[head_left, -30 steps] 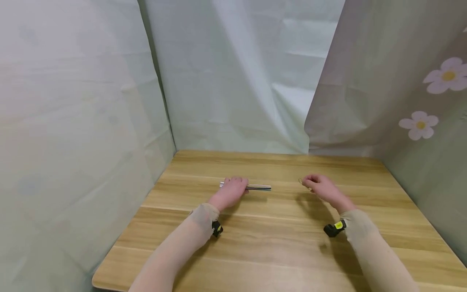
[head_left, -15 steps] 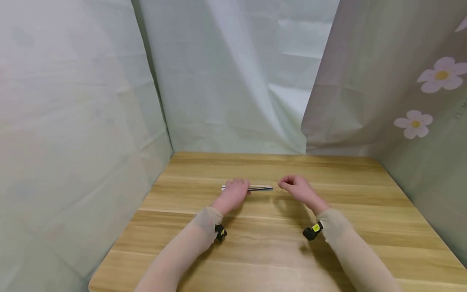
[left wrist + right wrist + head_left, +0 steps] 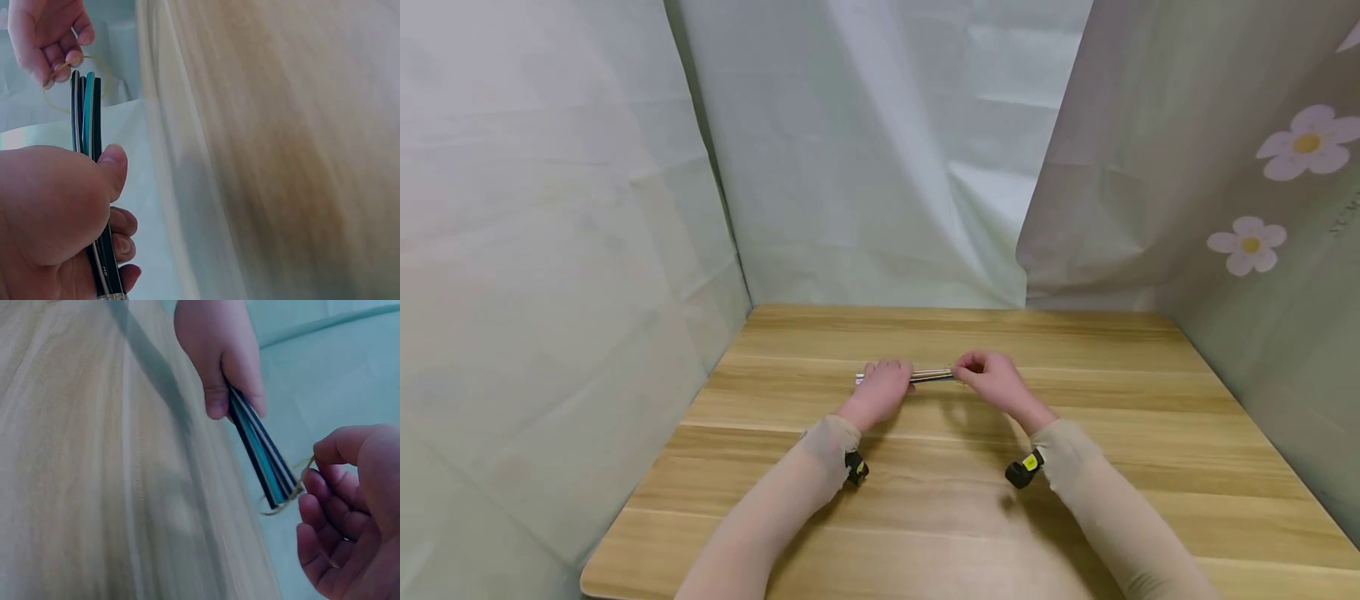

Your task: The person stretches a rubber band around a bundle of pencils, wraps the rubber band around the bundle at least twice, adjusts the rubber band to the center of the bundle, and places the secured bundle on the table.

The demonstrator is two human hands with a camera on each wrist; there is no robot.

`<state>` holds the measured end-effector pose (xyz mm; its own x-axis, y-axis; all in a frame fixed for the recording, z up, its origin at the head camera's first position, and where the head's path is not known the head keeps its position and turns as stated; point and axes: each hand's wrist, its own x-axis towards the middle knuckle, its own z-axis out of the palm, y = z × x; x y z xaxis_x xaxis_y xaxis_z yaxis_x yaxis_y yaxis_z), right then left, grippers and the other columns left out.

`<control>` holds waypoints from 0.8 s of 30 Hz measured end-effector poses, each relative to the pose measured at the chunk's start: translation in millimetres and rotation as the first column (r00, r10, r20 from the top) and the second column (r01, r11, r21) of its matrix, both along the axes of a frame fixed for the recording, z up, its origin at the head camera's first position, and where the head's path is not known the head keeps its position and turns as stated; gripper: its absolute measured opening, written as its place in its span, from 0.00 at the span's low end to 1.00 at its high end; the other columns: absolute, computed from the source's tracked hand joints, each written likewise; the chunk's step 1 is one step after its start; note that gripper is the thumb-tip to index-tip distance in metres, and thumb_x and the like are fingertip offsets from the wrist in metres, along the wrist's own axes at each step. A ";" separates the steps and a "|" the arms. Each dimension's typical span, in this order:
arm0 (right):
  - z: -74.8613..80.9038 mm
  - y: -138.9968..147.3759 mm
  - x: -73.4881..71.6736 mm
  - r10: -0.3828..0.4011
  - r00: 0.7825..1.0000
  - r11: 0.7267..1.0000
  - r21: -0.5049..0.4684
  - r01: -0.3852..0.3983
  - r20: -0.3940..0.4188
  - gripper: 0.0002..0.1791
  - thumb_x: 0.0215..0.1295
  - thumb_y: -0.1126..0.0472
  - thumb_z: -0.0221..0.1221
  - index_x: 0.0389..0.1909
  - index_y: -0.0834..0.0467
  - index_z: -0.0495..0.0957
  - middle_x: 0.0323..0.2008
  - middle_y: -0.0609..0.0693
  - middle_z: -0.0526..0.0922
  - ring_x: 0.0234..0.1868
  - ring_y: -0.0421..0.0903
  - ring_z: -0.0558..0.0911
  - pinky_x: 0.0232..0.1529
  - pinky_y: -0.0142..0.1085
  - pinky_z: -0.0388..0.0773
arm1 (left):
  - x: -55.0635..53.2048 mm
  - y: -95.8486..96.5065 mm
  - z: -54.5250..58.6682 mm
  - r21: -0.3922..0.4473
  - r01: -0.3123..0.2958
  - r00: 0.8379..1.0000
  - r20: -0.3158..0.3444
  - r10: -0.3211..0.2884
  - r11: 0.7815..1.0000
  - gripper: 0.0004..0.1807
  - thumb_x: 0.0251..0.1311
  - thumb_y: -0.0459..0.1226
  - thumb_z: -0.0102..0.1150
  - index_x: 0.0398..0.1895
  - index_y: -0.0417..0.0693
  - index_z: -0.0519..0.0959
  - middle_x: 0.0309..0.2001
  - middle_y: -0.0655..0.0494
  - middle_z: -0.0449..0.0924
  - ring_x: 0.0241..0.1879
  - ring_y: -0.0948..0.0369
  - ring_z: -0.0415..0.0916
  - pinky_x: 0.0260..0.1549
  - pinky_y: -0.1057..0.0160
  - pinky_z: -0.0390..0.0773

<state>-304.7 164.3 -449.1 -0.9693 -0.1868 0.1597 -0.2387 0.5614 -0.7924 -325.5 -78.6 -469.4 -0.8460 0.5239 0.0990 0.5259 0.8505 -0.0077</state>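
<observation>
My left hand [image 3: 882, 390] grips a bundle of slim sticks, chopstick-like [image 3: 931, 375], in black, teal and white, held level above the table. In the left wrist view, the thumb lies along the sticks [image 3: 90, 119], and their lower end has a silvery band. My right hand [image 3: 997, 386] pinches a thin yellowish rubber band [image 3: 302, 482] between thumb and forefinger, its other fingers loosely curled. The loop lies right at the blunt free ends of the sticks [image 3: 265, 456], overlapping them in both wrist views. The palm hides the middle of the bundle.
The wooden table [image 3: 925, 508] spreads under both hands, its rounded front-left corner showing. Pale cloth walls [image 3: 880, 167] enclose the left and back; a flowered sheet [image 3: 1120, 183] hangs at the right. A small black camera [image 3: 1022, 473] sits on the right wrist.
My right hand has moved left with the rubber band, from well apart to the free ends of the sticks. The left hand has kept its grip, nearly still.
</observation>
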 end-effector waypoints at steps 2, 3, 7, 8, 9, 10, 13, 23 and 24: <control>-2.2 -3.4 0.2 -0.005 0.999 1.000 -0.003 0.005 -0.032 0.10 0.74 0.55 0.67 0.43 0.58 0.87 0.38 0.49 0.87 0.39 0.47 0.81 0.40 0.40 0.77 | 0.4 0.3 1.0 0.009 -0.005 1.000 -0.003 0.005 1.000 0.11 0.81 0.45 0.56 0.47 0.45 0.75 0.45 0.47 0.83 0.48 0.48 0.79 0.47 0.48 0.74; -3.4 -4.7 0.5 -0.007 0.999 1.000 -0.001 0.007 -0.049 0.09 0.73 0.55 0.68 0.42 0.57 0.87 0.37 0.48 0.87 0.39 0.46 0.81 0.40 0.39 0.77 | 0.5 0.5 1.5 0.011 -0.009 1.000 -0.005 0.009 1.000 0.11 0.81 0.45 0.56 0.46 0.45 0.75 0.45 0.47 0.83 0.47 0.48 0.80 0.46 0.48 0.73; -8.0 -8.7 0.8 -0.029 0.992 1.000 -0.007 0.028 -0.123 0.07 0.72 0.57 0.69 0.39 0.56 0.88 0.34 0.46 0.88 0.37 0.45 0.82 0.38 0.38 0.77 | -1.7 0.9 4.3 0.041 -0.039 0.999 0.002 0.039 0.998 0.11 0.81 0.44 0.56 0.44 0.46 0.74 0.42 0.48 0.83 0.45 0.49 0.80 0.41 0.50 0.71; -8.3 -9.5 0.9 -0.037 0.990 0.999 -0.007 0.037 -0.139 0.06 0.72 0.57 0.69 0.39 0.56 0.88 0.34 0.46 0.88 0.37 0.45 0.82 0.38 0.39 0.77 | -2.8 0.9 5.7 0.059 -0.049 0.999 0.009 0.048 0.997 0.11 0.81 0.44 0.56 0.44 0.46 0.74 0.42 0.48 0.82 0.45 0.49 0.80 0.40 0.51 0.70; -8.6 -10.3 0.4 -0.045 0.987 0.999 -0.007 0.044 -0.155 0.06 0.72 0.57 0.69 0.39 0.56 0.88 0.33 0.45 0.88 0.36 0.45 0.82 0.37 0.39 0.76 | -4.1 1.0 7.3 0.074 -0.058 0.998 0.013 0.057 0.996 0.11 0.81 0.44 0.56 0.43 0.47 0.74 0.41 0.48 0.82 0.44 0.48 0.80 0.40 0.51 0.69; -9.5 -11.3 0.4 -0.052 0.984 0.999 -0.005 0.052 -0.168 0.06 0.72 0.56 0.69 0.38 0.55 0.88 0.33 0.45 0.88 0.36 0.45 0.82 0.37 0.39 0.76 | -4.7 0.8 8.1 0.090 -0.066 0.998 0.020 0.065 0.994 0.11 0.81 0.44 0.56 0.43 0.47 0.74 0.41 0.48 0.82 0.44 0.48 0.80 0.39 0.51 0.69; -10.8 -13.7 0.9 -0.061 0.980 0.998 0.002 0.063 -0.191 0.07 0.72 0.55 0.69 0.38 0.54 0.88 0.32 0.44 0.87 0.35 0.45 0.82 0.36 0.39 0.76 | -5.6 -0.2 11.0 0.119 -0.083 0.996 0.038 0.079 0.989 0.11 0.81 0.45 0.56 0.44 0.47 0.74 0.41 0.48 0.83 0.44 0.48 0.80 0.40 0.51 0.69; -14.5 -16.6 1.0 -0.010 0.986 1.000 0.028 0.015 -0.166 0.11 0.71 0.53 0.71 0.47 0.55 0.88 0.41 0.48 0.88 0.38 0.45 0.84 0.36 0.39 0.79 | -7.2 -2.2 15.1 0.165 -0.077 0.993 0.102 0.061 0.983 0.11 0.81 0.45 0.53 0.45 0.47 0.72 0.38 0.50 0.80 0.43 0.49 0.80 0.41 0.50 0.71; -15.2 -17.2 1.0 0.000 0.986 0.999 0.031 0.006 -0.165 0.12 0.71 0.53 0.71 0.48 0.56 0.88 0.42 0.49 0.88 0.38 0.46 0.84 0.36 0.39 0.80 | -6.7 -1.9 15.8 0.172 -0.077 0.992 0.108 0.059 0.982 0.10 0.82 0.45 0.53 0.45 0.47 0.72 0.38 0.50 0.80 0.43 0.49 0.80 0.41 0.50 0.71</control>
